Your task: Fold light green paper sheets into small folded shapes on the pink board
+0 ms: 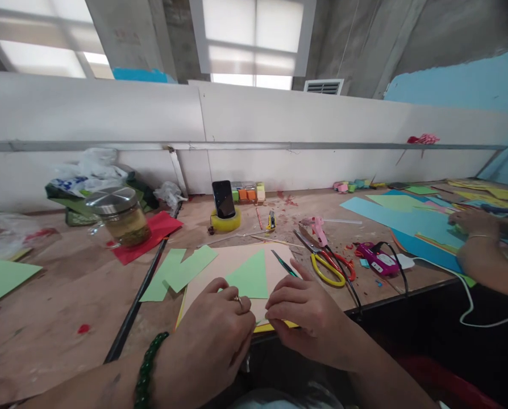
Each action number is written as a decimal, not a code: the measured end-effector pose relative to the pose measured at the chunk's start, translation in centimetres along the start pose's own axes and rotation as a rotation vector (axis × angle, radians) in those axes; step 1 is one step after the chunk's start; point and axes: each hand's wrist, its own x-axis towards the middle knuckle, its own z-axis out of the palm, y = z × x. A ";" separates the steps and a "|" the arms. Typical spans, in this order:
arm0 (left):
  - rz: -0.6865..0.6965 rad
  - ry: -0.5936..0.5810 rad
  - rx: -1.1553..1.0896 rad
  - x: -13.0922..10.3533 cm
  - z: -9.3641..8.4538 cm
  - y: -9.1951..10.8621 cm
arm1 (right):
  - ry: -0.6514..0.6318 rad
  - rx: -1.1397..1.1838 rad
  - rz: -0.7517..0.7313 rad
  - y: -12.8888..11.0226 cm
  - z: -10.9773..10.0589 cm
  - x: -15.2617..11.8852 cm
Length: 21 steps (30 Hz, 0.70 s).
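My left hand (222, 326), with a ring and a green bead bracelet, is curled at the near edge of a pale pink sheet (211, 272). Facing it is my right hand (303, 312), its thumb and fingers drawn together and the index finger raised. Both sets of fingertips nearly meet; whatever they pinch is hidden. A light green paper triangle (252, 278) lies just beyond, partly covered by my left fingers. A slim dark green pointed tool (284, 264) runs behind my right fingers; whether they touch it is unclear. Two green paper strips (192, 268) overlap at the left.
Scissors (328, 267), a pink glue gun (317, 230) and a purple corded device (377, 260) lie to the right. A phone (223, 199) leans on a yellow tape roll (226, 221). A glass tea jar (124, 221) stands left. Another person's hand (475, 221) is at far right.
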 end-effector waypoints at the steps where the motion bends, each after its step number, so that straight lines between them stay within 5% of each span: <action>1: -0.006 0.009 -0.007 -0.3 0.0 -0.2 | 0.010 0.007 0.009 0.2 -0.1 -0.2; 9: -0.131 0.062 -0.062 -2.4 0.6 -3.7 | 0.166 -0.175 0.179 4.5 -1.5 -3.8; 12: -0.133 0.031 -0.078 -2.1 1.0 -3.3 | 0.250 -0.187 0.156 3.2 -1.4 -3.5; 16: -0.064 0.003 -0.071 -1.1 0.9 -1.7 | 0.126 -0.128 0.034 0.6 -0.2 -1.3; 21: -0.070 0.003 -0.076 -1.2 0.4 -1.2 | 0.073 0.050 0.021 0.9 0.7 -0.6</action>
